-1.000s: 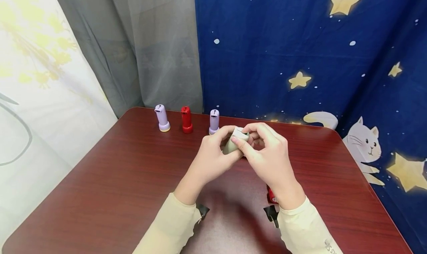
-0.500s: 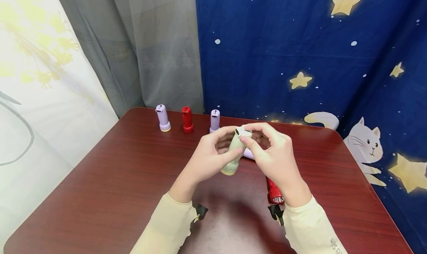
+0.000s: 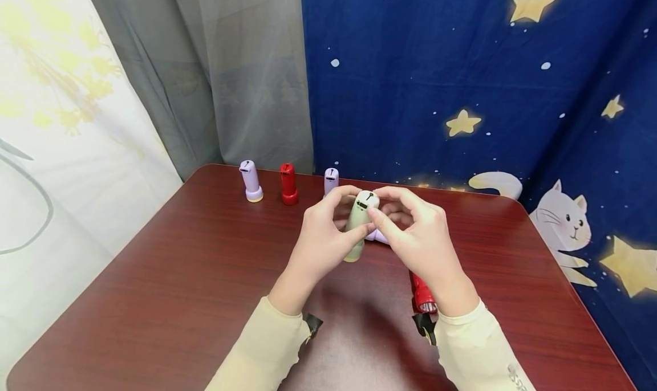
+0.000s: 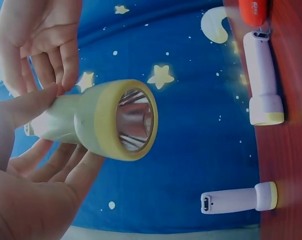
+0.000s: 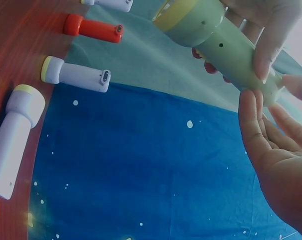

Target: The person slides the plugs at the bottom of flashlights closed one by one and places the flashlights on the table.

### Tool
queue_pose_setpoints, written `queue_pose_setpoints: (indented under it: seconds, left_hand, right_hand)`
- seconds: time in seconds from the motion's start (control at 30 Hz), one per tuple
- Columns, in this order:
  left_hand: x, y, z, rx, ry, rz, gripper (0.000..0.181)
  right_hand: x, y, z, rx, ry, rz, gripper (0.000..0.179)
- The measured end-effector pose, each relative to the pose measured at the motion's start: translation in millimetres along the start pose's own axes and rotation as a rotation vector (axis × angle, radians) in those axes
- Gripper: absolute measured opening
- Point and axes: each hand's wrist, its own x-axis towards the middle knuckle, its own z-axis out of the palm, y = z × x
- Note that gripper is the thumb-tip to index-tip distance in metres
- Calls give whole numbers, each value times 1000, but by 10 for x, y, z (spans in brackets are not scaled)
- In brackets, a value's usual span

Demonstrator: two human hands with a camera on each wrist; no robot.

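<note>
A pale green flashlight (image 3: 357,217) with a yellow rim is held above the table, its lens end pointing downward and its tail up toward the head camera. My left hand (image 3: 324,234) grips its body, thumb on one side and fingers on the other, as the left wrist view also shows. My right hand (image 3: 423,234) pinches the tail end with thumb and fingertips (image 5: 250,102). A dark port and a small slot show on the tail. Behind the hands lies a lilac flashlight (image 5: 16,135), partly hidden in the head view.
Along the table's back edge stand a lilac flashlight (image 3: 251,181), a red flashlight (image 3: 288,184) and another lilac flashlight (image 3: 331,180), the last partly behind the left hand. Another red flashlight (image 3: 424,297) lies beside the right wrist. Curtains (image 3: 400,83) hang behind the table (image 3: 205,265).
The green flashlight, mostly hidden by the fingers at first, came into fuller view and has turned about its length, so the port now faces the head camera. Both hands stayed on it.
</note>
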Motion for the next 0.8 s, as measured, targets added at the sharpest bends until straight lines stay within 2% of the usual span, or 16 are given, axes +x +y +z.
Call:
queue_pose_setpoints:
  seconds: [0.17,0.4,0.53,0.8]
  left_hand:
    - [-2,0,24,42,2,12,51]
    - [4,-23,-3,43,-49,-38,51]
    - [17,-49,-23,54,-61,-40,51]
    - [29,-78,-29,50,-44,-32,50]
  right_hand:
    - [-6,9,-3,-74,-38,41,30]
    - [-27,31,6,-195,-64,11,33]
    - [-27,39,20,-212,-89,6,35]
    - [-1,-12,28,-222,-146,35,39]
